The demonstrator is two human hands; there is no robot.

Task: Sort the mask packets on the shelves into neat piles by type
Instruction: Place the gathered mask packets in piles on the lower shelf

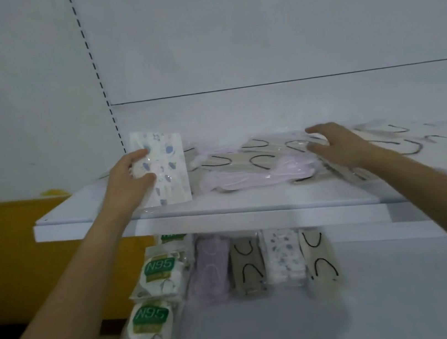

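My left hand (131, 180) grips a white mask packet with blue patterns (166, 166), held upright at the left end of the upper shelf (223, 213). My right hand (337, 143) rests with spread fingers on a beige packet with black ear loops (338, 172) in the loose heap. Pink packets (235, 180) and more beige packets (255, 157) lie mixed across the upper shelf. On the lower shelf (382, 305) stand neat piles: N95 packets (159, 274), lilac (212, 269), grey-beige (248, 267), blue-patterned (285, 258) and cream (320, 259).
More beige packets with black loops (421, 142) spread along the upper shelf to the right. A white back panel (254, 34) closes the shelf behind. A yellow surface (6, 259) lies to the left of the shelving.
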